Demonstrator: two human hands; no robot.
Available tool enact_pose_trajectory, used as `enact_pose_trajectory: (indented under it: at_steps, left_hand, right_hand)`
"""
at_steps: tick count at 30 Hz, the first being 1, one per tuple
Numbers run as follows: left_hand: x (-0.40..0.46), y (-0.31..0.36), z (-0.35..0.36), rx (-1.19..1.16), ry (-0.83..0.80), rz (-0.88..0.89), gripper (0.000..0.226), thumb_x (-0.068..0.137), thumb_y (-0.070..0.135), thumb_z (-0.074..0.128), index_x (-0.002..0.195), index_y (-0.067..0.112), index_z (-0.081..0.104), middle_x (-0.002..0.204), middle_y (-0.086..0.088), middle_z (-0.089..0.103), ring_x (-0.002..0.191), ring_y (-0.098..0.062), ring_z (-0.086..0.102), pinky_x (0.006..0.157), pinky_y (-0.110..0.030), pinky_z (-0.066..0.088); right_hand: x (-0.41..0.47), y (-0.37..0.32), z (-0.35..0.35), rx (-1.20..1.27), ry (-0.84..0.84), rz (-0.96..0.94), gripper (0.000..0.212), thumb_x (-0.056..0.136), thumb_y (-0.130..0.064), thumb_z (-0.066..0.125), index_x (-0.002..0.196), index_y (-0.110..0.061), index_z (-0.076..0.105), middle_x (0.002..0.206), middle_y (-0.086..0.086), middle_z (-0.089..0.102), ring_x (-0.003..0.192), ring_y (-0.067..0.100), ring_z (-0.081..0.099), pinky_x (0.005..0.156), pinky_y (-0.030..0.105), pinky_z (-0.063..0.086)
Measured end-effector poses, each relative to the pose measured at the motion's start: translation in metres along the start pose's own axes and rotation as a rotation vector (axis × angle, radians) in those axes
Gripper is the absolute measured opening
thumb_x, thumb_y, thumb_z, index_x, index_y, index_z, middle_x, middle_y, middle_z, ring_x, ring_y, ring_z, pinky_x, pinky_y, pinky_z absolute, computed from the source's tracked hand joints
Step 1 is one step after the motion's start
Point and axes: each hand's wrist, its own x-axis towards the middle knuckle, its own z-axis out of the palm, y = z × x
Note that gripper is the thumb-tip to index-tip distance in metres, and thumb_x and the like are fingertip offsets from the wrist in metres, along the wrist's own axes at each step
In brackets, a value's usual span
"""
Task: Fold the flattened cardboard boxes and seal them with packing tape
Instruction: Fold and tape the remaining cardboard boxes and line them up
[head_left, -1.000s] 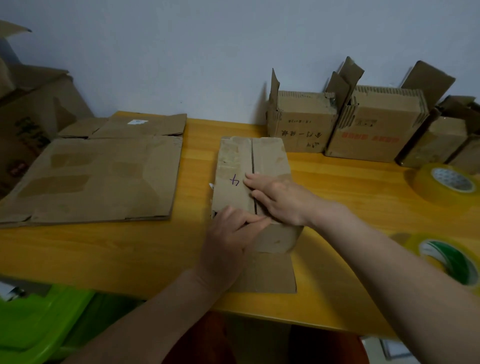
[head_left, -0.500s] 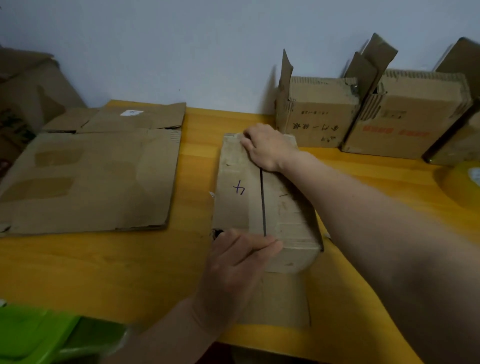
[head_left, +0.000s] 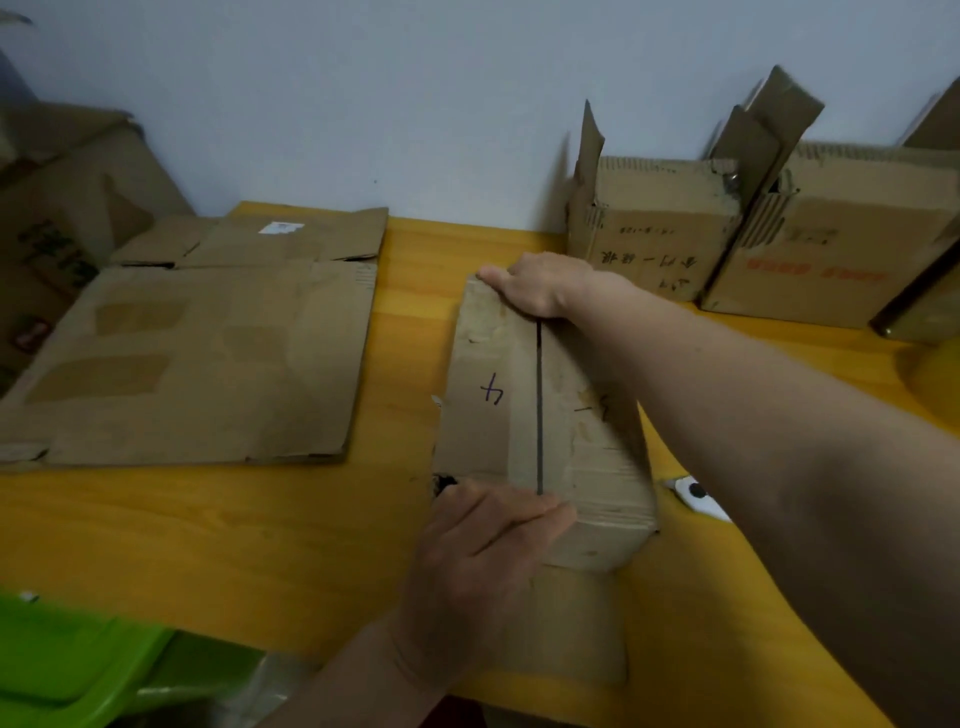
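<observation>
Right hand (head_left: 535, 283) lies on the far end of the folded box (head_left: 540, 415), fingers flat along the edge, pressing; left hand (head_left: 483, 561) presses the near end, fingers straight and together across the seam (head_left: 539, 410). Box sits mid-table (head_left: 208, 525), flat cardboard (head_left: 197, 364) to its left. Risk: flaps spring open once pressure lifts, since no tape visibly bridges the seam.
</observation>
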Motion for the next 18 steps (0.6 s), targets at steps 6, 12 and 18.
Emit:
enact_pose_trajectory:
  at_steps: [6, 12, 18]
  left_hand:
    - [0.010, 0.000, 0.002, 0.047, -0.025, -0.069, 0.017, 0.091, 0.020, 0.064, 0.102, 0.009, 0.071, 0.092, -0.005, 0.069, 0.084, -0.016, 0.057, 0.074, -0.031, 0.050]
    - [0.030, 0.014, 0.009, 0.150, -0.098, -0.226, 0.022, 0.089, 0.021, 0.057, 0.100, 0.007, 0.070, 0.098, -0.007, 0.065, 0.095, -0.020, 0.053, 0.091, -0.028, 0.040]
    - [0.050, 0.084, 0.041, -0.045, -0.216, -0.080, 0.037, 0.082, -0.001, 0.060, 0.118, 0.004, 0.064, 0.116, -0.011, 0.060, 0.108, -0.021, 0.051, 0.096, -0.025, 0.037]
  right_hand:
    - [-0.085, 0.040, 0.014, 0.232, 0.310, -0.120, 0.051, 0.101, -0.045, 0.031, 0.146, -0.022, 0.033, 0.146, 0.005, 0.042, 0.137, 0.027, 0.035, 0.112, 0.041, 0.027]
    - [-0.215, 0.097, 0.045, 0.230, 0.324, 0.020, 0.044, 0.100, -0.034, 0.042, 0.143, -0.023, 0.041, 0.156, -0.002, 0.026, 0.145, 0.016, 0.016, 0.116, 0.030, 0.013]
    - [-0.336, 0.153, 0.077, 0.353, 0.473, 0.155, 0.040, 0.094, -0.019, 0.056, 0.134, -0.018, 0.052, 0.149, 0.000, 0.038, 0.141, 0.017, 0.028, 0.113, 0.029, 0.021]
